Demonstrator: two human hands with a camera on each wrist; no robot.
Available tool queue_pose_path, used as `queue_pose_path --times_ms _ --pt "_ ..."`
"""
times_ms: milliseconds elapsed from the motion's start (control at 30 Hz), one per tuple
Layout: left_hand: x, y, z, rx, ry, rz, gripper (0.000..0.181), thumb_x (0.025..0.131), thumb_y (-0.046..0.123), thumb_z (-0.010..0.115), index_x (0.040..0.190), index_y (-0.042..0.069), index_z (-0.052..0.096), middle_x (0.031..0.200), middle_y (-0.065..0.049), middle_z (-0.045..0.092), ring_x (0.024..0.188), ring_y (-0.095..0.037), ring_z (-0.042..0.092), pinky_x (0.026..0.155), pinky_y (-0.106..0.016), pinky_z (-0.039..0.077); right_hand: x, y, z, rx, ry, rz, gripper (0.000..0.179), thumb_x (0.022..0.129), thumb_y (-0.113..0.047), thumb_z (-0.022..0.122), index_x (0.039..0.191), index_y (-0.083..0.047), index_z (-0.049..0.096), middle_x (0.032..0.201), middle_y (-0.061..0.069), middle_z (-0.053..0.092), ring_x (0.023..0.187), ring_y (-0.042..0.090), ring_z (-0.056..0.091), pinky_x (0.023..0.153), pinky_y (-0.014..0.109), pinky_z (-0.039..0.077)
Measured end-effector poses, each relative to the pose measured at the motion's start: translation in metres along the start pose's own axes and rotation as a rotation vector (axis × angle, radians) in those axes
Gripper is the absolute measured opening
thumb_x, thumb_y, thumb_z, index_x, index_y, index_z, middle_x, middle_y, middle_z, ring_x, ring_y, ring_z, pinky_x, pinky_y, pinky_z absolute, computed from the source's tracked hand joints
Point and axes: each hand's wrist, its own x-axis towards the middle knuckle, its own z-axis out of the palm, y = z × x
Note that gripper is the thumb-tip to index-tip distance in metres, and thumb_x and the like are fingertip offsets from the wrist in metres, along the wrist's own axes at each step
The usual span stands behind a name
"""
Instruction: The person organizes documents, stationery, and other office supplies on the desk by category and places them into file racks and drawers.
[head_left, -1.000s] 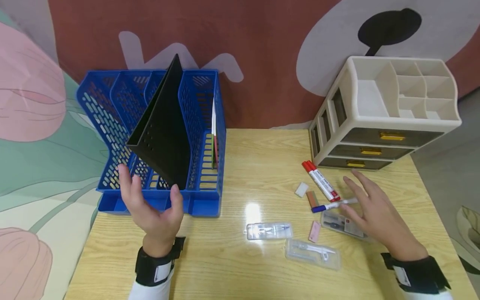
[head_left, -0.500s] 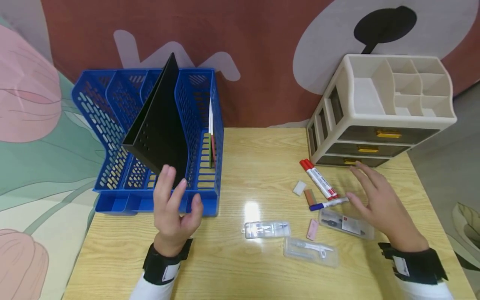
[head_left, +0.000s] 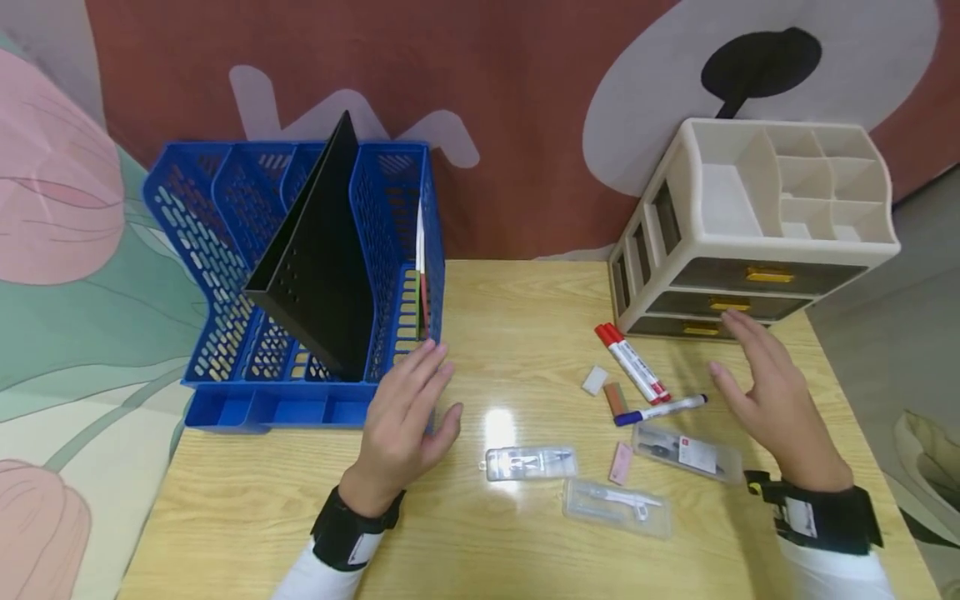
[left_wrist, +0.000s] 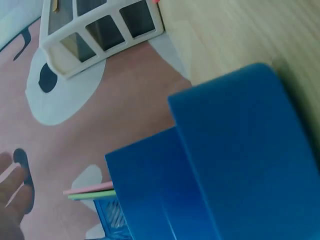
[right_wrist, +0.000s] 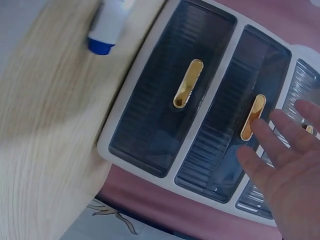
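My left hand (head_left: 405, 425), fingers extended, is over the front right corner of the blue file rack (head_left: 300, 400) and holds nothing. Whether it touches the rack cannot be told. A black folder (head_left: 322, 275) leans in the rack, and thin booklets (head_left: 422, 275) stand in its right compartment. On the right side, my right hand (head_left: 776, 404) hovers with loosely spread fingers in front of the white drawer unit (head_left: 795, 250). In the right wrist view its fingers appear before the middle drawer's gold handle (right_wrist: 253, 117); contact is not clear. Below lies a blue-capped marker (head_left: 660, 410).
Two red markers (head_left: 633, 364), a white eraser (head_left: 595, 381), a brown block (head_left: 616, 400) and a pink eraser (head_left: 621, 463) lie mid-table. Clear cases (head_left: 531, 463) with drawing compasses lie nearer me. A patterned cloth (head_left: 525, 125) hangs behind.
My left hand has moved right along the rack's front, from the folder to the corner. My right hand has drawn slightly away from the blue-capped marker toward the drawers.
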Motion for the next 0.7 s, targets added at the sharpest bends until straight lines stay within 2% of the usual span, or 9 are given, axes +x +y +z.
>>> queue_pose_path --times_ms 100,167,267,333,400,500,533,633,700 --pt "-0.007 0.001 0.002 -0.004 -0.122 -0.022 0.041 0.103 0.025 0.059 0.127 -0.007 0.066 0.134 -0.025 0.066 0.123 -0.042 0.065 0.109 -0.047 0.051 0.003 0.0 0.0 0.043 0.017 0.024 0.066 0.102 -0.023 0.063 0.16 -0.01 0.037 0.162 0.022 0.039 0.148 0.046 0.036 0.124 0.062 0.025" --pt "-0.012 0.001 0.004 -0.002 -0.217 -0.051 0.045 0.105 0.03 0.055 0.133 -0.004 0.063 0.141 -0.023 0.063 0.129 -0.042 0.062 0.11 -0.05 0.05 0.005 0.0 0.0 0.084 0.034 0.044 0.065 0.102 -0.02 0.063 0.161 -0.013 0.036 0.163 0.021 0.039 0.148 0.047 0.038 0.126 0.056 0.026" --pt "-0.019 0.001 0.005 -0.002 -0.366 -0.094 0.052 0.107 0.039 0.05 0.142 0.0 0.057 0.15 -0.021 0.055 0.138 -0.041 0.054 0.11 -0.057 0.048 0.008 0.0 0.002 0.151 0.057 0.09 0.065 0.103 -0.016 0.062 0.162 -0.017 0.036 0.163 0.017 0.041 0.149 0.037 0.04 0.126 0.03 0.027" --pt "-0.022 0.001 0.005 -0.008 -0.466 -0.126 0.056 0.107 0.043 0.05 0.148 0.004 0.053 0.156 -0.019 0.05 0.145 -0.04 0.047 0.113 -0.059 0.045 0.01 0.0 0.003 0.209 0.069 0.124 0.063 0.104 -0.015 0.061 0.162 -0.018 0.036 0.162 0.014 0.042 0.149 0.019 0.041 0.12 0.013 0.026" --pt "-0.024 0.001 0.006 -0.012 -0.546 -0.146 0.061 0.105 0.044 0.054 0.152 0.006 0.048 0.16 -0.018 0.045 0.15 -0.038 0.041 0.116 -0.059 0.041 0.012 0.0 0.004 0.291 0.089 0.145 0.06 0.105 -0.012 0.059 0.161 -0.015 0.037 0.161 0.012 0.045 0.144 0.004 0.043 0.111 0.003 0.028" --pt "-0.026 0.001 0.007 0.002 -0.637 -0.158 0.07 0.1 0.045 0.064 0.156 0.009 0.044 0.163 -0.017 0.041 0.153 -0.038 0.036 0.119 -0.058 0.038 0.018 0.0 0.005 0.564 0.128 0.177 0.054 0.107 -0.006 0.053 0.158 -0.005 0.037 0.154 0.012 0.05 0.134 -0.001 0.051 0.107 0.006 0.039" --pt "-0.026 0.001 0.008 0.009 -0.663 -0.161 0.073 0.098 0.046 0.067 0.157 0.01 0.043 0.163 -0.016 0.04 0.153 -0.038 0.035 0.12 -0.058 0.036 0.02 -0.001 0.004 0.693 0.139 0.19 0.051 0.107 -0.005 0.05 0.157 -0.003 0.037 0.151 0.011 0.052 0.132 0.002 0.054 0.105 0.009 0.043" --pt "-0.028 0.002 0.01 0.035 -0.739 -0.169 0.077 0.095 0.048 0.07 0.158 0.013 0.042 0.165 -0.015 0.039 0.154 -0.038 0.033 0.123 -0.057 0.032 0.029 -0.001 0.001 1.17 0.191 0.256 0.043 0.108 -0.005 0.048 0.15 0.002 0.039 0.139 0.014 0.061 0.122 0.017 0.066 0.099 0.021 0.055" --pt "-0.028 0.003 0.011 0.052 -0.783 -0.171 0.078 0.095 0.05 0.069 0.158 0.015 0.041 0.166 -0.013 0.037 0.155 -0.038 0.03 0.124 -0.058 0.029 0.034 -0.001 -0.003 1.411 0.233 0.317 0.037 0.108 -0.009 0.05 0.143 0.002 0.042 0.13 0.016 0.065 0.116 0.025 0.07 0.094 0.029 0.06"
